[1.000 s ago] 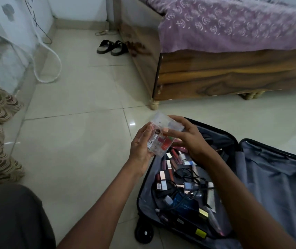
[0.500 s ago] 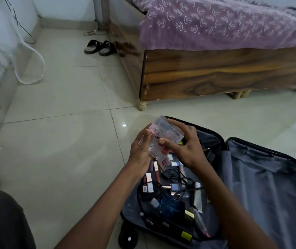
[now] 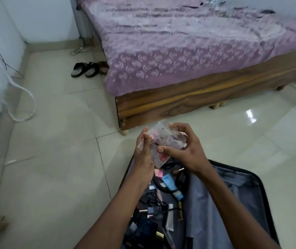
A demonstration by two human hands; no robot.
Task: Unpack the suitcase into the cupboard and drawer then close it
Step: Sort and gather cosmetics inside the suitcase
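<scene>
- Clear plastic box: we hold it between both hands above the near edge of the open suitcase. Through its walls we make out pink and red contents, too blurred to identify.
- Left hand: set against the box's left side, palm inward, fingers nearly straight and pointing up; it supports rather than wraps the box.
- Right hand: fingers curled over the box's top and far side, thumb pressed on its near face, so it has a firm hold.
- Suitcase: black shell, lying open on the tiled floor at the lower right, grey fabric lining showing in the right half.
- Suitcase, left half, contents: a loose heap of small items. We list a light blue tube with a darker cap, a pink packet just under the box, black cables coiled through the pile, gold-capped sticks, and a dark blue item near the bottom edge. Several pieces are too blurred to name.
- Bed: wooden frame beyond the suitcase, covered with a purple patterned spread.
- Black sandals: a pair on the floor beside the bed's far corner.
- White cord: looped on the floor along the left wall.
</scene>
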